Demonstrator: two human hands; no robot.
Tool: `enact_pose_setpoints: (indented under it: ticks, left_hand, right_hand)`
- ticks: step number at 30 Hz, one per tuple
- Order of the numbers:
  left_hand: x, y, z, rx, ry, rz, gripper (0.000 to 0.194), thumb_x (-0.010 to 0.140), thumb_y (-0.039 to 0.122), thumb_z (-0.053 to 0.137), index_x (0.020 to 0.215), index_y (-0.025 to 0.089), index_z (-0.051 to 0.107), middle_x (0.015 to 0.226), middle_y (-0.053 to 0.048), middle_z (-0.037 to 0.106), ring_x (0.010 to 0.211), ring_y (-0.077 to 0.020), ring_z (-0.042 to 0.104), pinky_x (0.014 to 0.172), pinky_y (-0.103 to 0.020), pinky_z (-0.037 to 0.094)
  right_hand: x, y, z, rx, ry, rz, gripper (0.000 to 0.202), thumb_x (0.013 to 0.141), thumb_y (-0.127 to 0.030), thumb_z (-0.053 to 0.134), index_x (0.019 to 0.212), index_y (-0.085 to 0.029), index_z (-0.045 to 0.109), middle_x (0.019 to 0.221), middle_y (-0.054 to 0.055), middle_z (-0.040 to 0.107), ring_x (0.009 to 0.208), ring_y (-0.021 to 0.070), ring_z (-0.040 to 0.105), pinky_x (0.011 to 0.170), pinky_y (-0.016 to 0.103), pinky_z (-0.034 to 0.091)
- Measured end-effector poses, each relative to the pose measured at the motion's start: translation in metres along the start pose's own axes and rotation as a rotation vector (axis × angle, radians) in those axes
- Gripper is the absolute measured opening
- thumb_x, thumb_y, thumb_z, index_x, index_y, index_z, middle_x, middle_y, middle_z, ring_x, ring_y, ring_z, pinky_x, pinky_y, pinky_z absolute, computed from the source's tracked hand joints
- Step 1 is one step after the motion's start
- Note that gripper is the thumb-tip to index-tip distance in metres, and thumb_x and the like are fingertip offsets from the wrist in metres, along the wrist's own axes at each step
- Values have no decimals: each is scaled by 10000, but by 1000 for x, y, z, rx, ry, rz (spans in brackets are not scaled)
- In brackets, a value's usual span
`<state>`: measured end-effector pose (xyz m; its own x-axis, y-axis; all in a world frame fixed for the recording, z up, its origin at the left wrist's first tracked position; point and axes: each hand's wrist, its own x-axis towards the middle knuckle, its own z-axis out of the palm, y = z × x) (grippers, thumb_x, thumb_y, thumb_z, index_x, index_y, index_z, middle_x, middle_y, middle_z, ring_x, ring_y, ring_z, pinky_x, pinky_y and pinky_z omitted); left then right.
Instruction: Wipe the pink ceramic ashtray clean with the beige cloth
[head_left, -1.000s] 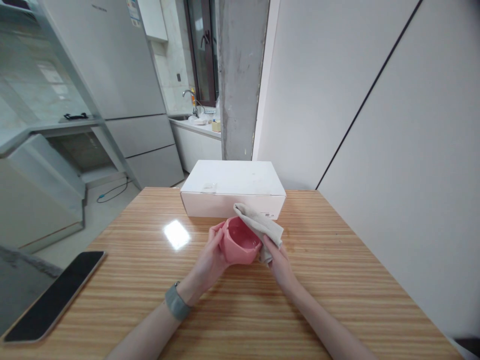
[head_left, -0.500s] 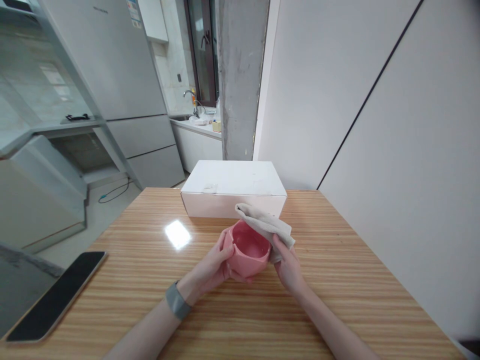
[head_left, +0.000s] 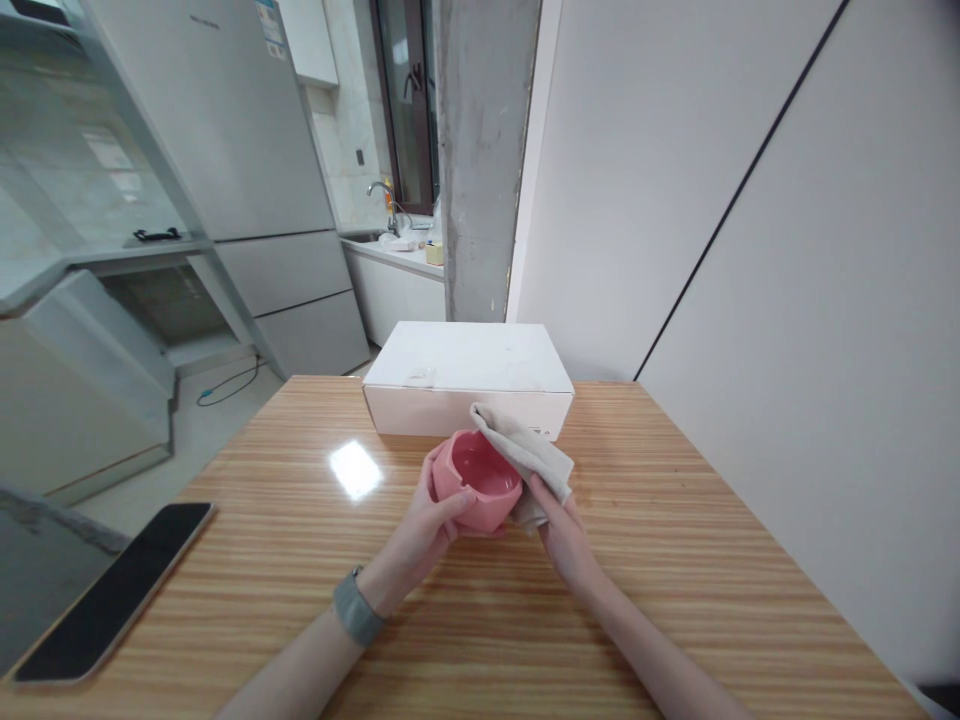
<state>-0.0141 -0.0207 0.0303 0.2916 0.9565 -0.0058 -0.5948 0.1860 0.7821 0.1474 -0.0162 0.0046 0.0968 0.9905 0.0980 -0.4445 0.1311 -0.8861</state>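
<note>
A pink faceted bowl (head_left: 480, 508), with small notches in its rim that make it look like an ashtray, is tilted in front of me. My left hand (head_left: 433, 512) grips it from the left, thumb on the near outer side and fingers round and under it. My right hand (head_left: 559, 525) is closed on a light grey cloth (head_left: 529, 452), which lies against the bowl's right side and rim. Part of the cloth stands up past the far rim. The right fingers are partly hidden behind the cloth.
A white box (head_left: 469, 370) sits at the far side of the wood-grain table (head_left: 645, 600). At the left edge lies a black flat slab (head_left: 116, 592) like a large phone. A white wall (head_left: 787, 350) rises along the right. Beyond are a fridge (head_left: 202, 130) and a sink counter.
Both hands have shifted slightly left and away from me with the bowl and cloth. The bowl is turned a little, and the cloth still presses on its right side.
</note>
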Motion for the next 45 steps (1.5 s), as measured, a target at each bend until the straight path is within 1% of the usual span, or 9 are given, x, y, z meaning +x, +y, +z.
enact_pose_setpoints:
  ticks: [5, 12, 15, 18, 23, 26, 30, 40, 45]
  left_hand:
    - [1, 0, 3, 3, 95, 81, 907, 720, 184, 764, 1432, 411, 251, 1459, -92, 419, 1204, -317, 523, 784, -459, 591]
    - [9, 2, -5, -177, -8, -159, 544, 913, 539, 457, 1404, 318, 381, 1402, -121, 512, 1159, -344, 575, 824, -558, 550]
    - [10, -1, -9, -177, -24, -177, 496, 934, 458, 471, 1407, 367, 355, 1461, -94, 457, 1141, -325, 591, 793, -536, 566]
    - [8, -3, -12, -224, -86, -160, 515, 934, 347, 512, 1414, 405, 333, 1527, -38, 375, 1229, -297, 536, 912, -513, 524]
    - [5, -5, -13, -207, -216, -72, 690, 834, 224, 655, 1448, 293, 348, 1475, -82, 450, 1331, -278, 433, 1062, -415, 415]
    - [3, -5, -12, -166, -255, -98, 817, 770, 181, 720, 1462, 334, 313, 1473, -74, 453, 1328, -286, 436, 1052, -406, 420]
    - [4, -4, -14, -143, -273, -135, 880, 711, 151, 762, 1452, 353, 332, 1476, -76, 448, 1310, -304, 454, 989, -388, 461]
    - [8, -2, -24, 26, -287, -257, 725, 633, 137, 804, 1306, 205, 543, 1298, -118, 599, 1199, -276, 543, 888, -294, 454]
    - [7, -1, -15, 70, -261, -105, 788, 583, 108, 824, 1307, 199, 527, 1329, -127, 570, 1231, -304, 510, 989, -367, 409]
  right_hand:
    - [-8, 12, 1, -60, 12, 20, 416, 751, -478, 737, 1121, -290, 708, 1255, 23, 680, 1296, 273, 515, 1172, 471, 259]
    - [0, 12, -5, -26, 65, 30, 425, 736, -493, 741, 1105, -285, 712, 1232, 25, 694, 1283, 273, 529, 1161, 477, 287]
    - [3, 7, -6, 12, 51, 13, 399, 737, -486, 741, 1089, -299, 717, 1234, 13, 694, 1263, 256, 549, 1149, 436, 320]
    - [4, 1, -5, 48, 92, 7, 396, 707, -483, 766, 1060, -309, 721, 1199, 6, 713, 1240, 254, 569, 1142, 437, 331]
    - [7, -11, -1, 136, 153, 9, 374, 629, -484, 813, 949, -304, 741, 1057, -5, 765, 1168, 252, 620, 1117, 416, 372]
    - [8, -15, -1, 152, 141, 14, 331, 610, -486, 821, 868, -291, 752, 1009, -2, 776, 1148, 266, 630, 1111, 421, 378]
    - [7, -17, -4, 121, 125, 34, 332, 620, -501, 810, 866, -285, 753, 1040, 6, 769, 1130, 278, 639, 1092, 433, 397]
    - [6, -15, -8, 97, 25, 101, 331, 654, -490, 797, 899, -270, 756, 1031, 27, 772, 1114, 292, 649, 1052, 441, 435]
    - [8, -16, -7, 33, -9, 69, 340, 713, -478, 762, 990, -282, 744, 1093, 23, 756, 1138, 280, 635, 1063, 435, 422]
